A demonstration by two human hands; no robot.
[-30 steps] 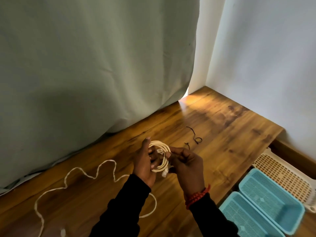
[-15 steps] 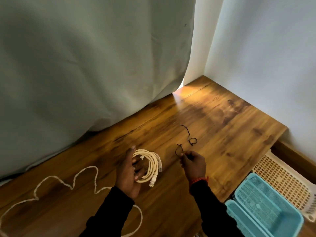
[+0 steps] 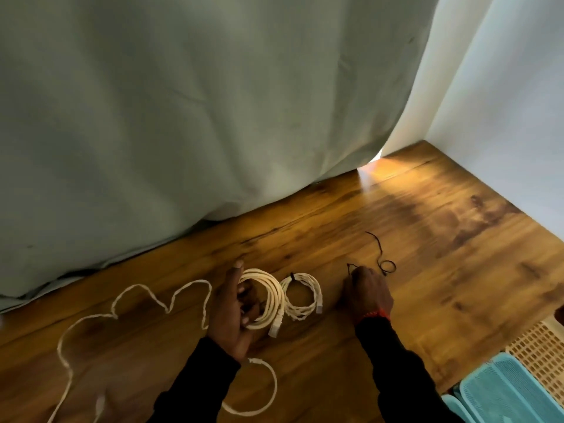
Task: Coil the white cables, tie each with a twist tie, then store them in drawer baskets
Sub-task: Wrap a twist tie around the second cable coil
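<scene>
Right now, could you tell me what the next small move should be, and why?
Probably lift the twist tie that the right hand is pinching on the table and bring it to the coil in the left hand. That coil shows no tie, while the smaller coil beside it is already tied.

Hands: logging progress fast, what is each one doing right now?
Left hand: holds the coiled white cable.
Right hand: pinches a black twist tie on the table.

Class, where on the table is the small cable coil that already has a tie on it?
In the head view, the tied coil lies flat on the wooden table, between the two hands, right beside the larger coil gripped by the left hand.
</scene>
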